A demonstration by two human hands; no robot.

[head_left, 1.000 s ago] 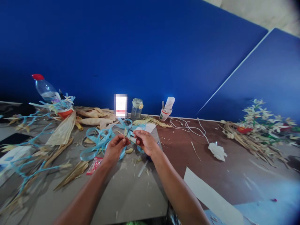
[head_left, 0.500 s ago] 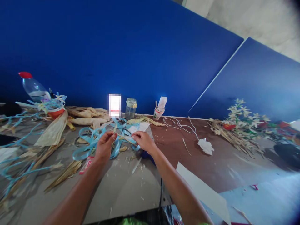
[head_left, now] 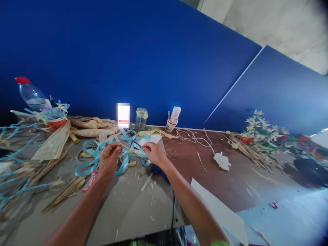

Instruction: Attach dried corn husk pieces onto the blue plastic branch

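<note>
My left hand (head_left: pixel 109 159) and my right hand (head_left: pixel 153 153) are held above a grey table (head_left: pixel 128 208), both pinched closed. Between them runs a thin pale husk strip (head_left: pixel 130 150), gripped at each end. Under and behind the hands lies a tangle of light blue ribbon (head_left: pixel 99 153). Bits of dry husk litter the table below the hands.
Dried corn husks (head_left: pixel 53 145), a red-capped plastic bottle (head_left: pixel 29 95), a glass jar (head_left: pixel 141 119) and a paper cup (head_left: pixel 171 123) stand along the blue wall. A white cable (head_left: pixel 197 138) crosses the brown tabletop. Husk flowers (head_left: pixel 261 135) lie right. White paper (head_left: pixel 217 208) sits near me.
My hands have drawn apart, stretching the husk strip between them. The head view has shifted so everything slides slightly left.
</note>
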